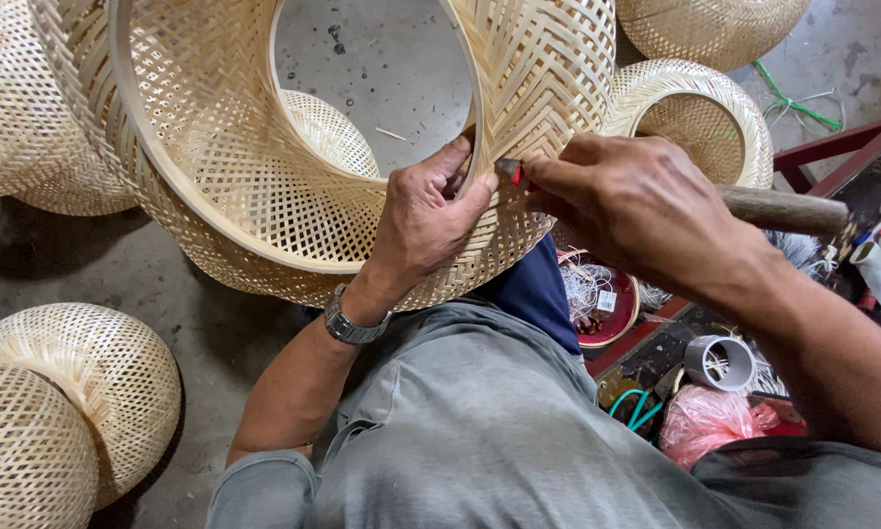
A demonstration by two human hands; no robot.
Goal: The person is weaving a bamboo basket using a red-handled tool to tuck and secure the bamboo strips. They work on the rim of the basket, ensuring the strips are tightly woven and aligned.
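Working the rim of a woven basket on the lap

Left hand (423, 220) fingers clamp the basket (362, 127) rim; right hand (636, 211) fingers closed on a wooden-handled tool (783, 209), tip at the rim. Weave looks complete; rim work unfinished. Similar baskets (63, 411) lie near left

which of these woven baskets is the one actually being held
The big open-ended basket on the lap: the left hand grips its rim and the right hand works there. The others sit untouched.
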